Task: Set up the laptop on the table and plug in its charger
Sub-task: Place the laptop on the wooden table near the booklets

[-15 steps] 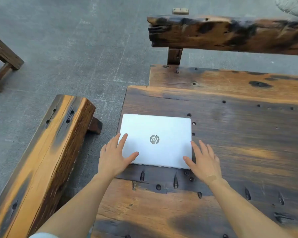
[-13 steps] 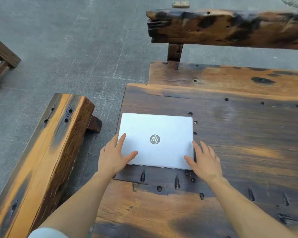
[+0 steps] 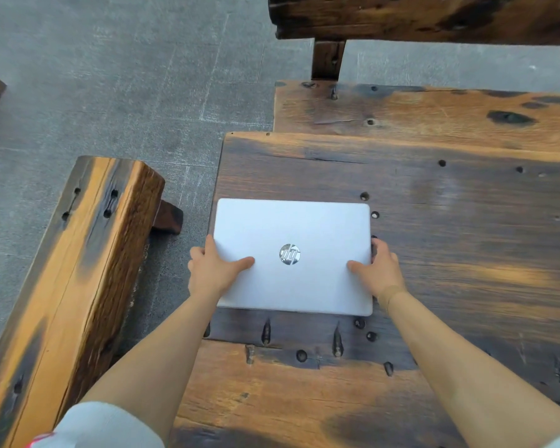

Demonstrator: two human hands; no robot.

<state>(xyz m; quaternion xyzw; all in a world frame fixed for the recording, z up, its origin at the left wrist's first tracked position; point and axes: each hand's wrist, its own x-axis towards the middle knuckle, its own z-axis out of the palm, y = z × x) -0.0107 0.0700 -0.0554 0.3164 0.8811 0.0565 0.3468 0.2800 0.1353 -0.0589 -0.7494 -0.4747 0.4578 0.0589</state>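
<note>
Because the plank table point(image 3: 434, 221) is the biggest and flattest surface in your view, it makes sense that you have brought the work here. It fills everything from twelve round to five o'clock, its dark weathered boards pocked with old bolt holes. At nine o'clock a heavy timber bench point(image 3: 78, 270) runs alongside, with grey paving point(image 3: 110, 76) between and beyond. A second bench point(image 3: 434, 14) crosses at one o'clock.

Your silver HP laptop point(image 3: 293, 227) lies shut, lid up, near the table's nine o'clock edge. The logo reads upside down from where you stand. I take that to mean the hinge is on your side, so it probably wants turning before it is opened.

That would explain your grip. Your left hand point(image 3: 212, 273) is closed over the laptop's nine o'clock side, thumb flat on the lid and fingers curled round the edge. Your right hand point(image 3: 377, 270) mirrors it at three o'clock, thumb on top and fingers wrapped down the side. Gripping both short sides keeps it level and gives you control to lift or rotate. I cannot tell whether its base is touching the wood.

No charger, cable or socket shows anywhere, so that half of the job looks unstarted.
</note>
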